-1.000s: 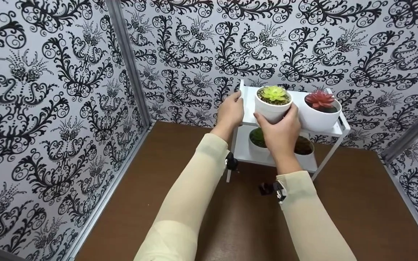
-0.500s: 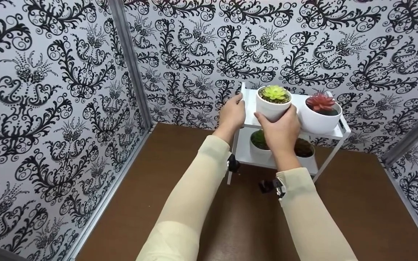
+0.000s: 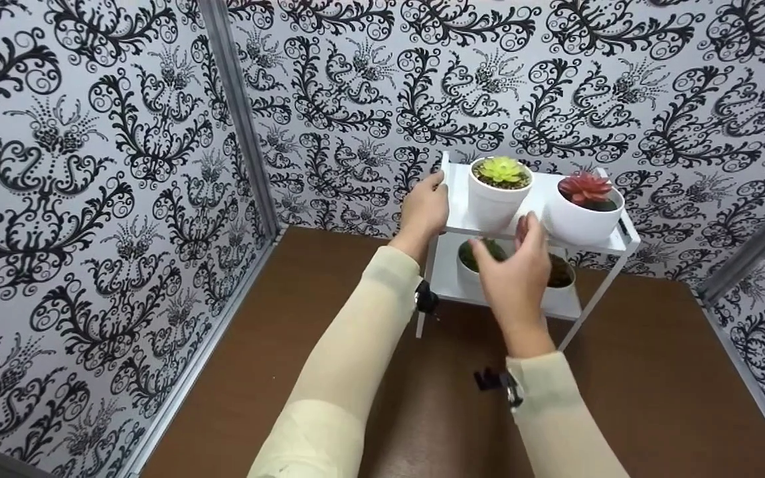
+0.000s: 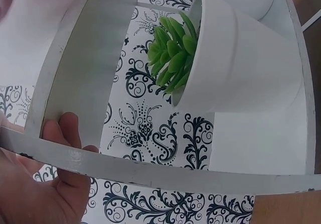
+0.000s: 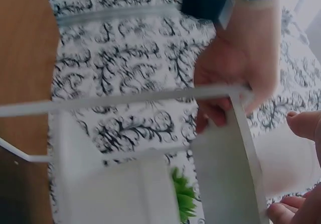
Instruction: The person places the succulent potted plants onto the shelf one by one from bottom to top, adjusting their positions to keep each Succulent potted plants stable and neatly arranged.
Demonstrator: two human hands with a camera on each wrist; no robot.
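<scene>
A two-tier white shelf rack (image 3: pixel 459 199) stands against the back wall. My left hand (image 3: pixel 424 211) grips its left side frame, fingers curled round the bar in the left wrist view. On the upper tier, toward the left, sits a white pot with a yellow-green succulent (image 3: pixel 499 199). Just in front of and below that pot is my right hand (image 3: pixel 517 279), apart from it, with thumb and fingers spread and nothing between them. Right of it stands a white pot with a red succulent (image 3: pixel 583 219).
Two more potted plants stand on the lower tier: a green succulent pot (image 4: pixel 246 58) at left and a darker plant pot (image 3: pixel 560 273) at right, partly hidden by my right hand. Patterned walls (image 3: pixel 356 86) enclose the brown tabletop (image 3: pixel 276 312).
My right hand has let go of the yellow-green succulent pot and drawn back toward me. The pot stays on the upper tier. My left hand keeps its grip on the rack.
</scene>
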